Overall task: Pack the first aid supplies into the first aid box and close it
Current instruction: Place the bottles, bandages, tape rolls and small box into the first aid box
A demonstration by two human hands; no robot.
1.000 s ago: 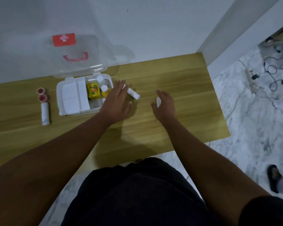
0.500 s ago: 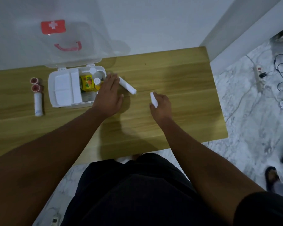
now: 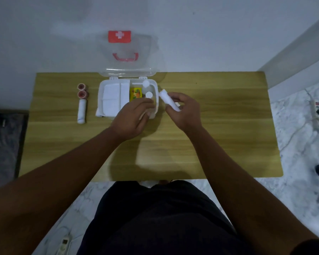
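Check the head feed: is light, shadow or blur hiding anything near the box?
Head view: dim, bluish light; shadow from the arms lies on the table in front of the first aid box; the white pads inside merge into one patch; the clear lid nearly fades into the wall; the white roll in the right hand looks soft; wide-angle stretch swells the arms near the corners.

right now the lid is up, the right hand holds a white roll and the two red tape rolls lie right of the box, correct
No: the head view shows the two red tape rolls left of the box. The lid is up and the right hand holds a white roll.
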